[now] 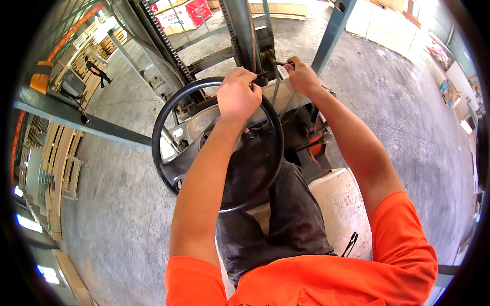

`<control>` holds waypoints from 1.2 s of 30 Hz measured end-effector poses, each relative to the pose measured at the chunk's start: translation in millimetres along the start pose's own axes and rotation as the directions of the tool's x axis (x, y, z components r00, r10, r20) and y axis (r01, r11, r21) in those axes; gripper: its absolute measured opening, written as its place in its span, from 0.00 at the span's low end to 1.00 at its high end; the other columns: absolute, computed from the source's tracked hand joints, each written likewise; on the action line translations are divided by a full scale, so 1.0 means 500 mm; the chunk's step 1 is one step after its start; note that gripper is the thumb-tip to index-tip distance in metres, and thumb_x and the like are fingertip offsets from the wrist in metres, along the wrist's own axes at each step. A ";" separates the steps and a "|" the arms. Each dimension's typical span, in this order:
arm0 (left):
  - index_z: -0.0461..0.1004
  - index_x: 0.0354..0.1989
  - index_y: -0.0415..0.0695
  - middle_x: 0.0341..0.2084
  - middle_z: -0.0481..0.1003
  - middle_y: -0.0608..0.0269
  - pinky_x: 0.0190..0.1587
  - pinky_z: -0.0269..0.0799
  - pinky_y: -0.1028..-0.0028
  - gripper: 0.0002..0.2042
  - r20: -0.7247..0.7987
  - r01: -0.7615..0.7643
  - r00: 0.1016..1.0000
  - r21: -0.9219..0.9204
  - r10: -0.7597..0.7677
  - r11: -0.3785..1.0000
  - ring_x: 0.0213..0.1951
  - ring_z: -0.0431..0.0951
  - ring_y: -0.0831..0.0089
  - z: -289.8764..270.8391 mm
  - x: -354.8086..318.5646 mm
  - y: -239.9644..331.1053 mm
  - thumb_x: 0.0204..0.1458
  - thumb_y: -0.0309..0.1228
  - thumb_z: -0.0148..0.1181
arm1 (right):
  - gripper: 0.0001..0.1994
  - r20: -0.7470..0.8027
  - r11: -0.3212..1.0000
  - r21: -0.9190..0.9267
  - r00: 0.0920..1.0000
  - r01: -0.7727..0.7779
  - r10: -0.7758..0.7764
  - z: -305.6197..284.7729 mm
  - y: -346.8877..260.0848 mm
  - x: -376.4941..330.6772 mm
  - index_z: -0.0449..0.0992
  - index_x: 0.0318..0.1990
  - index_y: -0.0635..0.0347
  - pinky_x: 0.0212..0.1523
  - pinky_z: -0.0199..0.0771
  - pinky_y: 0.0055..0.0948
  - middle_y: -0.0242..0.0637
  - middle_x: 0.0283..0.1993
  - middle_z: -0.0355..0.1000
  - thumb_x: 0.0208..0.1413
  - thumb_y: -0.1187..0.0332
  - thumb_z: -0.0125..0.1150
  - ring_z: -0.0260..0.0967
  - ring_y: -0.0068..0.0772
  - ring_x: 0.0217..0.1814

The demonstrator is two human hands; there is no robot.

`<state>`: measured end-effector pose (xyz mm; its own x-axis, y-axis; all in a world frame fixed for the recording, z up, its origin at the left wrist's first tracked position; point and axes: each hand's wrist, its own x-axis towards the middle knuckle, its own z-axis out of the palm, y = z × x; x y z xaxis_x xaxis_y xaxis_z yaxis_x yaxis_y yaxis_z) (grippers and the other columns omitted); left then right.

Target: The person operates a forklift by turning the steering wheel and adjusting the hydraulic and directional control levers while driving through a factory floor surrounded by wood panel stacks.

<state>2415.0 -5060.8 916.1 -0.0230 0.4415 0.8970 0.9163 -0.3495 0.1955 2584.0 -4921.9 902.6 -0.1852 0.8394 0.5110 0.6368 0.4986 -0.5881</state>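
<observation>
My left hand [239, 95] is closed on the upper part of a black steering wheel [157, 135], at about the one o'clock position. Ahead and to the right, my right hand [303, 76] grips the top end of a thin control lever [276, 91]; the fingers partly hide its knob. More levers stand beside that one, low on the right of the dashboard. Beyond the wheel rises the dark forklift mast [240, 35] with its chains. My legs in dark trousers are under the wheel.
Blue-grey frame posts [331, 38] flank the cab on both sides. A person in dark clothes [97, 71] walks far left. Lumber stacks [60, 153] line the left side. A red-and-white wrapped load [184, 16] stands ahead; pale wrapped stacks [383, 31] are at far right.
</observation>
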 end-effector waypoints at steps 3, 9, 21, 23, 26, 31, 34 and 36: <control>0.79 0.29 0.43 0.34 0.77 0.62 0.38 0.75 0.65 0.07 -0.019 0.052 0.998 -0.028 -0.052 0.998 0.36 0.78 0.60 -0.010 0.030 -0.054 0.40 0.26 0.60 | 0.18 0.011 0.999 -0.026 1.000 -0.019 0.019 0.033 -0.017 0.037 0.68 0.53 0.54 0.51 0.68 0.49 0.55 0.46 0.74 0.62 0.55 0.48 0.70 0.61 0.51; 0.80 0.29 0.43 0.33 0.77 0.62 0.37 0.76 0.66 0.07 -0.036 0.047 0.998 -0.052 -0.049 0.998 0.34 0.79 0.61 -0.033 0.067 -0.183 0.40 0.26 0.61 | 0.18 0.040 0.996 -0.054 0.997 -0.069 0.071 0.090 -0.090 0.073 0.68 0.54 0.54 0.52 0.67 0.47 0.56 0.46 0.74 0.62 0.56 0.48 0.69 0.60 0.53; 0.79 0.29 0.42 0.33 0.77 0.57 0.42 0.75 0.66 0.07 0.193 0.062 0.981 -0.235 -0.016 0.970 0.40 0.78 0.59 -0.016 0.122 -0.300 0.38 0.25 0.60 | 0.17 0.018 0.996 -0.076 0.999 -0.045 0.046 0.221 -0.155 0.229 0.69 0.52 0.57 0.51 0.68 0.48 0.58 0.44 0.74 0.62 0.57 0.48 0.69 0.61 0.51; 0.78 0.27 0.41 0.33 0.77 0.56 0.44 0.75 0.66 0.07 0.195 -0.033 0.976 -0.293 0.093 0.956 0.41 0.78 0.59 -0.018 0.106 -0.305 0.37 0.24 0.61 | 0.17 0.007 0.996 -0.079 0.999 -0.038 0.039 0.247 -0.163 0.263 0.69 0.52 0.57 0.51 0.67 0.48 0.59 0.45 0.74 0.62 0.57 0.48 0.69 0.61 0.52; 0.78 0.25 0.41 0.31 0.77 0.57 0.46 0.75 0.66 0.06 0.248 -0.055 0.955 -0.396 0.164 0.917 0.44 0.78 0.59 -0.023 0.060 -0.323 0.35 0.22 0.61 | 0.18 -0.008 0.998 -0.053 0.999 -0.038 0.037 0.284 -0.171 0.303 0.69 0.52 0.59 0.52 0.67 0.48 0.60 0.45 0.73 0.62 0.57 0.49 0.69 0.61 0.52; 0.77 0.24 0.42 0.27 0.75 0.58 0.44 0.76 0.65 0.08 0.187 -0.141 0.946 -0.497 0.265 0.856 0.43 0.79 0.59 -0.013 0.031 -0.394 0.32 0.20 0.62 | 0.18 0.008 0.996 -0.056 0.998 -0.068 0.068 0.340 -0.159 0.366 0.69 0.53 0.58 0.52 0.67 0.47 0.59 0.45 0.74 0.62 0.57 0.49 0.69 0.61 0.51; 0.76 0.23 0.42 0.25 0.74 0.59 0.43 0.77 0.66 0.07 0.197 -0.135 0.946 -0.484 0.258 0.865 0.42 0.79 0.60 0.008 0.061 -0.438 0.32 0.20 0.62 | 0.18 -0.005 0.997 -0.044 0.998 -0.063 0.063 0.374 -0.151 0.410 0.69 0.53 0.56 0.51 0.67 0.47 0.58 0.45 0.74 0.62 0.56 0.50 0.69 0.61 0.51; 0.76 0.23 0.42 0.24 0.74 0.60 0.43 0.77 0.66 0.07 0.190 -0.126 0.951 -0.484 0.245 0.866 0.42 0.79 0.60 0.028 0.074 -0.474 0.32 0.20 0.62 | 0.17 -0.012 0.998 -0.016 0.998 -0.059 0.059 0.407 -0.140 0.432 0.70 0.53 0.55 0.50 0.68 0.47 0.57 0.45 0.74 0.61 0.56 0.51 0.69 0.61 0.50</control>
<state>2202.8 -4950.1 897.2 0.2783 0.4912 0.8254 0.6032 -0.7581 0.2477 2347.0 -4731.5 926.8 -0.1383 0.8647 0.4828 0.6587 0.4444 -0.6072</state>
